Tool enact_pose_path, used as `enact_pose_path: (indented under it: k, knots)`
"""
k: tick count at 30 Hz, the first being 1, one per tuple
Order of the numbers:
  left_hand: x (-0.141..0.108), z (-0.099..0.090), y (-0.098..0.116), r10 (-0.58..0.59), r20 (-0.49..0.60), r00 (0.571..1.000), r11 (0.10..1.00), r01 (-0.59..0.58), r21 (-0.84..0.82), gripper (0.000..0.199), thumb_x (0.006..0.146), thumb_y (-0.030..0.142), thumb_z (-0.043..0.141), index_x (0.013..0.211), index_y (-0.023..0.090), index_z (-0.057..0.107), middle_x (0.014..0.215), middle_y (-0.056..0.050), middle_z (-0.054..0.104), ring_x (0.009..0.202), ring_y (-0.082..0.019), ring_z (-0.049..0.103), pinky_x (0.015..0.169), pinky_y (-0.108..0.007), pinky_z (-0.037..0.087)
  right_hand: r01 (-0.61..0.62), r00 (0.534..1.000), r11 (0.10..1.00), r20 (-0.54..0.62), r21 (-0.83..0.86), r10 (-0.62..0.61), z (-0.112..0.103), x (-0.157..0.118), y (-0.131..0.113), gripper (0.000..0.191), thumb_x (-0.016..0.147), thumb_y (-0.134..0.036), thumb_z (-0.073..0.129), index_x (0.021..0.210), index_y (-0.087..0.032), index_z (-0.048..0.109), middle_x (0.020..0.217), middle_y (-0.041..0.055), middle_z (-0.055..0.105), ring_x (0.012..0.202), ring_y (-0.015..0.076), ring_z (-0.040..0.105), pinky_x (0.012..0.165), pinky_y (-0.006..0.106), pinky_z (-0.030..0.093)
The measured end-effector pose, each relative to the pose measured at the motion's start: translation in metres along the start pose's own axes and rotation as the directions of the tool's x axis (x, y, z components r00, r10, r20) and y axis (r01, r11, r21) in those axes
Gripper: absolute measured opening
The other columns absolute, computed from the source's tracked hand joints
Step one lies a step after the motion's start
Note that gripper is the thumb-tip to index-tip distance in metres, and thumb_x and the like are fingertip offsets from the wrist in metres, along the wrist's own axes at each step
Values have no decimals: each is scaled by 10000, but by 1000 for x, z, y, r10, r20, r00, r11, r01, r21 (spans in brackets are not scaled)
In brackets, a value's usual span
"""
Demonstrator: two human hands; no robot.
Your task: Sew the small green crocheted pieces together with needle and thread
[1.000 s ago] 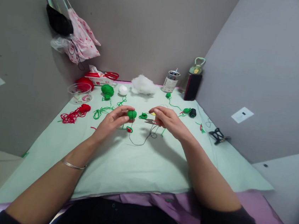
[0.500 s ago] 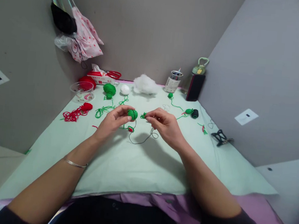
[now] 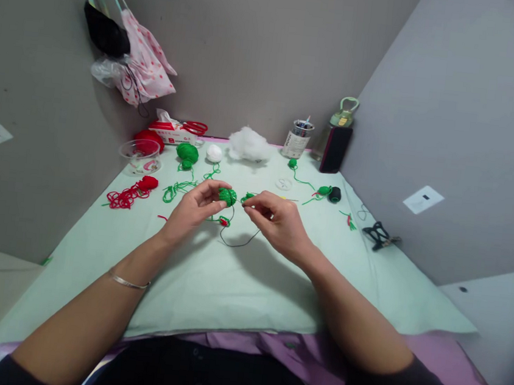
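Note:
Between the thumb and fingers of my left hand (image 3: 193, 209) is a small green crocheted ball (image 3: 227, 197) with a dark line across it. My right hand (image 3: 279, 222) is pinched just to the right of the ball, on what looks like a thin needle pointing at it. A dark thread (image 3: 237, 246) loops below, between the ball and my right hand. A small green piece (image 3: 247, 197) shows behind my right fingertips. Just below the ball lies a small red and green piece (image 3: 224, 221).
White stuffing (image 3: 248, 145), green yarn (image 3: 187, 153) and a white ball (image 3: 214, 153) sit at the back. Red yarn (image 3: 121, 195) and a clear tub (image 3: 140, 156) are on the left. A pen tin (image 3: 297, 140), phone (image 3: 337, 150) and black clip (image 3: 380, 236) are on the right.
My right hand has moved slightly down and closer to the ball, and its fingertips now meet beside it. My left hand holds the ball in nearly the same place.

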State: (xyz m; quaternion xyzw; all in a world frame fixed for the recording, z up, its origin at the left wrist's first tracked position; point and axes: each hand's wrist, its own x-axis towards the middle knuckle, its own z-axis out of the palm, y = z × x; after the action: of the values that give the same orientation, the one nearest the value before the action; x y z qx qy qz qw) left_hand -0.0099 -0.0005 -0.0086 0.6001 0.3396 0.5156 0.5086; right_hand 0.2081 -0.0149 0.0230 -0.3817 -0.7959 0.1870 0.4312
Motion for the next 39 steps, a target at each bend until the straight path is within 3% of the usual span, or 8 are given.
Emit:
enact_pose_path:
  k: [5,15,22,32,39]
  knots:
    - [0,1,1,21,-20,1000,999,-20,36,300,860,302,747,1150,252,684,1038,-34,625,972,-183,568,853,-294,453,43,999,998,-16,-49,-44,6,-3,-2,81,909,-140,620,879,-179,684,682,-26,602,554,86,464,570,229,364]
    - [0,2,2,46,-59,997,993,-39,107,290,850,297,755,1123,238,679,990,-28,603,943,-176,556,845,-280,462,242,969,948,6,-208,-246,18,-8,0,138,926,-89,536,895,-178,636,765,16,652,585,106,483,580,234,369]
    - [0,3,2,34,-41,999,996,-31,85,290,857,294,748,1132,238,677,1014,-36,623,952,-180,569,844,-292,457,147,983,967,-76,-206,-166,10,-6,-3,126,932,-112,554,910,-191,650,771,15,657,600,112,521,607,239,395]
    - [0,3,3,25,-63,998,996,-20,91,305,832,296,767,1118,234,682,1006,-32,633,962,-184,581,860,-297,475,189,982,954,28,-234,-188,17,-8,-1,147,936,-111,514,889,-180,635,771,28,655,622,121,513,591,245,360]
    - [-1,3,2,32,-46,998,996,-28,90,301,839,297,759,1122,229,682,1035,-43,641,978,-192,589,858,-297,477,115,990,968,-56,-224,-131,12,-7,-3,137,920,-112,542,885,-193,646,757,15,654,607,115,515,606,242,374]
